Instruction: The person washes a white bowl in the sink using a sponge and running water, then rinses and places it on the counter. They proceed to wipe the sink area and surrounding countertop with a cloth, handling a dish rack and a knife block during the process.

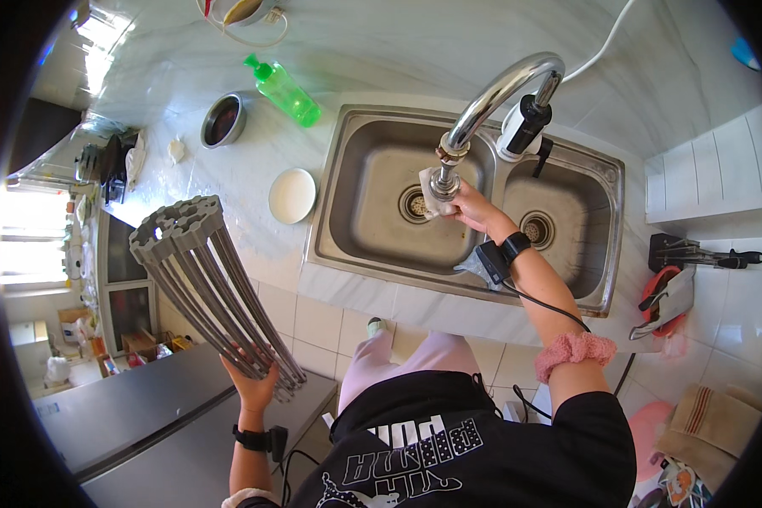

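My left hand [251,380] grips one end of a rolled-up dish drying rack [193,279]. Its long grey rods run up and to the left, to a grey end piece with many openings. The roll is held in the air, left of the counter's front edge. Over the left basin [381,209] of a steel double sink, my right hand [474,208] holds a crumpled whitish cloth [433,206]. The spout of the chrome faucet [508,82] hangs directly above that cloth and hides part of it.
Left of the sink are a white bowl [292,195], a steel bowl with dark contents [223,120] and a green pump bottle [289,95]. A grey-blue cloth [479,270] lies at the sink's front rim. Knives in a holder [705,252] stand at right. A grey appliance [184,425] is lower left.
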`<action>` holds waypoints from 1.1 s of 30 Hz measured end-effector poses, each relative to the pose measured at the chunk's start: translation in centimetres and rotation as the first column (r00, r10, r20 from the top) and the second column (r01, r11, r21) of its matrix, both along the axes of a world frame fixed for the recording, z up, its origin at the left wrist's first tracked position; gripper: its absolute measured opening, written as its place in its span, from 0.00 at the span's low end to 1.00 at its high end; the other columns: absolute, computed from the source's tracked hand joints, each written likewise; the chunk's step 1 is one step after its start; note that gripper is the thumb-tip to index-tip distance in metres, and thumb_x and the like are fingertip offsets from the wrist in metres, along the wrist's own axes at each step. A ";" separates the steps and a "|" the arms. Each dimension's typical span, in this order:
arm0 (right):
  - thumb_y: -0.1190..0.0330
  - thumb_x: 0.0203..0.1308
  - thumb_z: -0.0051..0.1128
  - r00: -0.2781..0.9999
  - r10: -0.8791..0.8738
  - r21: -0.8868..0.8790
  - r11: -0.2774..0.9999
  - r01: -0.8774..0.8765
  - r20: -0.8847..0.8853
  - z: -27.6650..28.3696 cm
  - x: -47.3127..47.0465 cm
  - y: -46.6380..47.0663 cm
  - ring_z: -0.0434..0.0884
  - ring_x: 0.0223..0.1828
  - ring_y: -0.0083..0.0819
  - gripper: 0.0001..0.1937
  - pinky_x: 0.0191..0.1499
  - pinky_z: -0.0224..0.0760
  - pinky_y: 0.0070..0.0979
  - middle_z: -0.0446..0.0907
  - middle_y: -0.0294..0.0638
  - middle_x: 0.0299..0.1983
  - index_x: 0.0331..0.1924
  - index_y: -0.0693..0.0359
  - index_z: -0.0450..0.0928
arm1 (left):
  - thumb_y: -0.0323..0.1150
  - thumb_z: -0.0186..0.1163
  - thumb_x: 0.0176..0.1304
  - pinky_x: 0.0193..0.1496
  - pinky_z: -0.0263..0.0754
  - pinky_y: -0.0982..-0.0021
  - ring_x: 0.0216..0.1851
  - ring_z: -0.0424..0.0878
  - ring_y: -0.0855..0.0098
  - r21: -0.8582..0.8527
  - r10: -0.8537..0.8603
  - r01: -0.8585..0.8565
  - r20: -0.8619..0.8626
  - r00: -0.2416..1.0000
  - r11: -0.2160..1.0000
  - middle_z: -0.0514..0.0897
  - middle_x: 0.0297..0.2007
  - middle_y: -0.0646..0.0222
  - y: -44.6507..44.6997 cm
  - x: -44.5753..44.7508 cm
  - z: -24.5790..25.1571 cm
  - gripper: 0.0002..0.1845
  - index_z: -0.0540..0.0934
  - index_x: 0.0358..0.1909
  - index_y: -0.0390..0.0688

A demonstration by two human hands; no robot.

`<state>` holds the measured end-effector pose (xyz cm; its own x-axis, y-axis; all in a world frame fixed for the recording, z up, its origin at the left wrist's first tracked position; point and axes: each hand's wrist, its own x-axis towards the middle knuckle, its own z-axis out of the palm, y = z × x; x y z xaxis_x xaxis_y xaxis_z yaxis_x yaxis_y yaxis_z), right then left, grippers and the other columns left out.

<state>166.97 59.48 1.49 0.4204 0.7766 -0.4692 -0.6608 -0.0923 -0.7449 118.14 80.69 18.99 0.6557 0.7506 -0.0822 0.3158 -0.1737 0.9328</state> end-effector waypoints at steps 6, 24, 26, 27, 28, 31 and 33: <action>0.61 0.68 0.52 0.997 -0.031 0.108 0.993 0.039 -0.074 -1.3 0.2 0.8 0.77 0.42 0.16 0.15 0.41 0.69 0.20 0.79 0.28 0.46 0.57 0.48 0.71 | 0.14 0.63 0.48 0.52 0.75 0.67 0.53 0.74 0.70 0.024 0.048 -0.046 -0.049 0.998 0.999 0.71 0.52 0.66 0.3 -1.0 -0.2 0.49 0.48 0.69 0.52; 0.71 0.67 0.46 0.988 -0.117 -0.044 0.993 0.113 -0.101 -0.5 -0.5 2.0 0.57 0.17 0.16 0.06 0.17 0.44 0.18 0.62 0.27 0.20 0.31 0.54 0.68 | 0.16 0.67 0.48 0.54 0.74 0.67 0.58 0.68 0.69 0.067 0.091 -0.084 -0.110 0.990 0.994 0.64 0.61 0.61 1.0 -2.7 -1.6 0.53 0.42 0.70 0.44; 0.70 0.66 0.47 0.966 -0.246 -0.205 0.953 0.225 -0.078 -1.4 -0.7 2.2 0.55 0.14 0.17 0.08 0.15 0.41 0.20 0.61 0.28 0.18 0.28 0.54 0.67 | 0.18 0.69 0.48 0.59 0.71 0.64 0.63 0.63 0.66 0.014 0.093 -0.092 -0.140 0.986 0.996 0.55 0.68 0.56 1.7 -3.4 -2.5 0.61 0.32 0.73 0.43; 0.70 0.66 0.47 0.967 -0.250 -0.224 0.946 0.233 -0.052 -1.9 -0.8 2.2 0.55 0.14 0.18 0.08 0.15 0.41 0.20 0.61 0.29 0.18 0.28 0.55 0.66 | 0.18 0.69 0.48 0.60 0.70 0.63 0.63 0.63 0.66 0.090 0.054 -0.040 -0.158 0.986 0.995 0.55 0.69 0.56 2.0 -3.7 -2.8 0.61 0.31 0.73 0.43; 0.70 0.66 0.47 0.961 -0.273 -0.278 0.926 0.254 -0.033 -2.4 -1.0 2.2 0.56 0.14 0.18 0.08 0.14 0.41 0.20 0.61 0.29 0.18 0.28 0.55 0.66 | 0.19 0.69 0.48 0.61 0.70 0.63 0.63 0.63 0.65 0.103 0.040 -0.023 -0.164 0.986 0.994 0.55 0.69 0.56 2.2 -3.9 -3.1 0.62 0.31 0.73 0.43; 0.69 0.67 0.47 0.954 -0.300 -0.321 0.906 0.276 -0.027 -3.6 -1.1 1.8 0.60 0.14 0.21 0.07 0.14 0.48 0.21 0.63 0.32 0.18 0.30 0.56 0.67 | 0.19 0.69 0.48 0.60 0.70 0.63 0.64 0.63 0.65 0.118 0.015 0.007 -0.186 0.982 0.993 0.55 0.69 0.56 2.8 -4.0 -3.6 0.62 0.31 0.73 0.44; 0.66 0.67 0.47 0.948 -0.292 -0.283 0.926 0.249 -0.123 -3.9 -0.9 1.2 0.67 0.18 0.25 0.06 0.18 0.59 0.24 0.69 0.35 0.21 0.34 0.57 0.70 | 0.18 0.69 0.48 0.60 0.71 0.64 0.64 0.63 0.65 0.108 0.014 0.006 -0.185 0.983 0.994 0.55 0.69 0.56 3.0 -3.8 -3.6 0.61 0.31 0.73 0.44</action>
<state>166.04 60.71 -2.38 0.4996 0.4853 -0.7176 -0.7961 -0.0694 -0.6012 114.34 83.70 15.37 0.6339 0.7640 -0.1205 0.4818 -0.2681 0.8343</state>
